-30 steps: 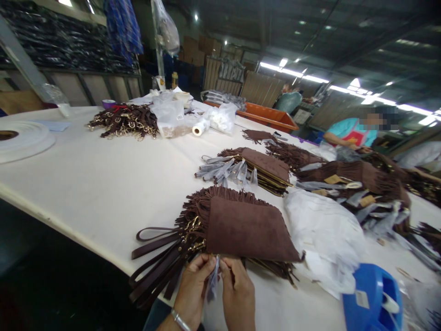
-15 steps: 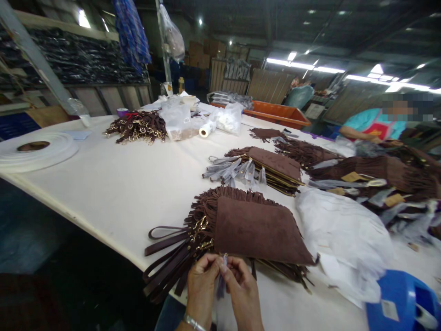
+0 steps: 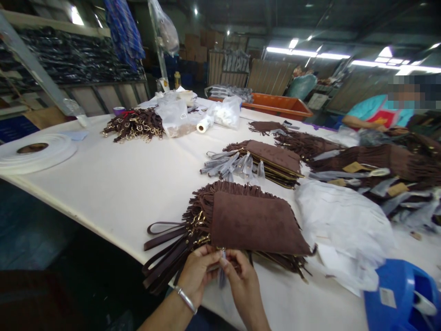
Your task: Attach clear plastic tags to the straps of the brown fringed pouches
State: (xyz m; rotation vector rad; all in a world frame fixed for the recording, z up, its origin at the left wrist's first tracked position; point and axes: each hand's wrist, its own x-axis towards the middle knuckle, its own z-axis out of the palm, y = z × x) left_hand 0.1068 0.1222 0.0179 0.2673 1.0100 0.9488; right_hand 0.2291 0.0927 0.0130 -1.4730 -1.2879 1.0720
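My left hand [image 3: 200,272], with a silver bangle at the wrist, and my right hand [image 3: 243,278] meet at the near edge of a brown suede pouch [image 3: 257,223]. Both pinch a narrow, clear plastic sleeve [image 3: 222,276] that hangs by the zipper end; what it covers I cannot make out. The pouch lies flat on top of a stack of similar fringed pouches. Dark brown wrist straps [image 3: 165,259] with gold clasps [image 3: 200,225] fan out from the stack's left side, close to my left hand.
Behind lies another pouch stack [image 3: 274,154] with plastic-wrapped straps. White plastic bags [image 3: 341,225] and a blue tape dispenser [image 3: 401,294] are at right. A white tape roll [image 3: 51,154] and clasped straps [image 3: 134,124] lie left. A person [image 3: 382,112] works across the table.
My left wrist and forearm have swung out to the left, showing more of the bangle. Both hands stay pinched on the plastic sleeve. The view has shifted slightly.
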